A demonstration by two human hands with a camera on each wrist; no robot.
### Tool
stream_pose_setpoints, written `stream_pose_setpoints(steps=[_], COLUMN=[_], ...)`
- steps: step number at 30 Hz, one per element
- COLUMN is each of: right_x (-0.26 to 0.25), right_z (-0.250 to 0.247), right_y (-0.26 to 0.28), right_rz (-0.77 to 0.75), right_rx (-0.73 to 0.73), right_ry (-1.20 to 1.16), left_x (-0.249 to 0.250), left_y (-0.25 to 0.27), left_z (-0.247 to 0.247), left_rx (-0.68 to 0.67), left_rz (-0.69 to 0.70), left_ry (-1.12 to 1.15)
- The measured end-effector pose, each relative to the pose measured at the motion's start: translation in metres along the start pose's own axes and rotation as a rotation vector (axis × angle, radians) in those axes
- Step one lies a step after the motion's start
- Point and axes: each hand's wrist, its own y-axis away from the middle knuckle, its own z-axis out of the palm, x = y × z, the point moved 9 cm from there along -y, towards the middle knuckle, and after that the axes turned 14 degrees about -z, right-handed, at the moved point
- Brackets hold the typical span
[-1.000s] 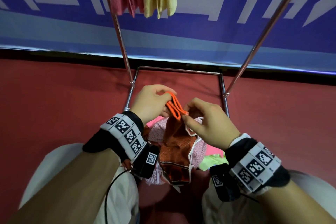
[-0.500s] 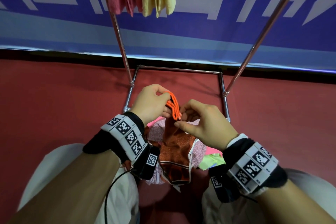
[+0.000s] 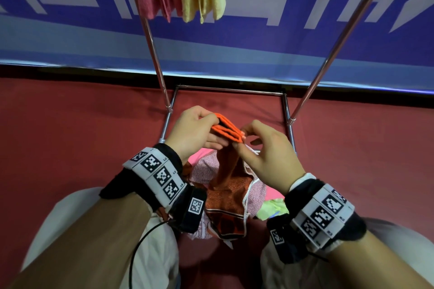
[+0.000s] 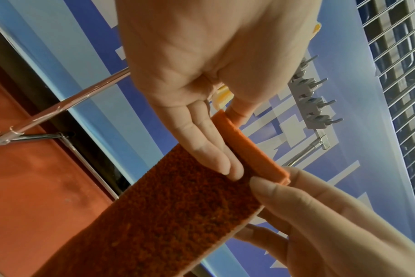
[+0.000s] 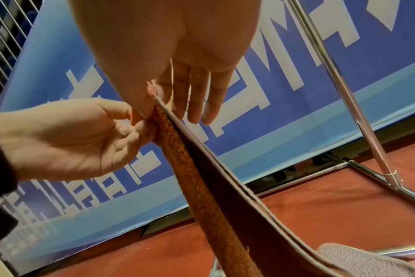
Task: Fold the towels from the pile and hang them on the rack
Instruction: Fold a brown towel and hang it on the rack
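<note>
Fingers (image 3: pixel 205 117) of the left hand (image 3: pixel 190 132) and right hand (image 3: pixel 266 156) pinch the folded edge of the orange towel (image 3: pixel 227 129) above the pile (image 3: pixel 202 172), now stretched wider than before, so it seems almost ready for the rack (image 3: pixel 153 50).

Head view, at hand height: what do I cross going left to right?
Left hand → orange towel, its top edge in the grip of both hands → right hand → right pole of the rack.
</note>
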Motion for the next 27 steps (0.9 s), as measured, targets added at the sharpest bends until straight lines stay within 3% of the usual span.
stream_pose_setpoints(steps=[6, 13, 19, 24, 27], right_x=[0.007, 0.026, 0.029, 0.019, 0.013], right_z=[-0.012, -0.022, -0.027, -0.03, -0.032], right_y=[-0.002, -0.002, -0.005, -0.008, -0.006], right_rz=[0.049, 0.177, 0.223, 0.264, 0.276], right_rx=[0.108, 0.225, 0.283, 0.289, 0.301], right_ry=[-0.118, -0.404, -0.583, -0.722, -0.737], left_x=[0.006, 0.023, 0.037, 0.044, 0.045], left_y=[0.0, 0.012, 0.014, 0.024, 0.028], left_z=[-0.001, 0.004, -0.008, 0.001, 0.006], left_rx=[-0.027, -0.111, 0.064, -0.124, -0.181], left_rz=[0.025, 0.225, 0.461, 0.425, 0.425], left_ry=[-0.054, -0.079, -0.329, -0.087, -0.07])
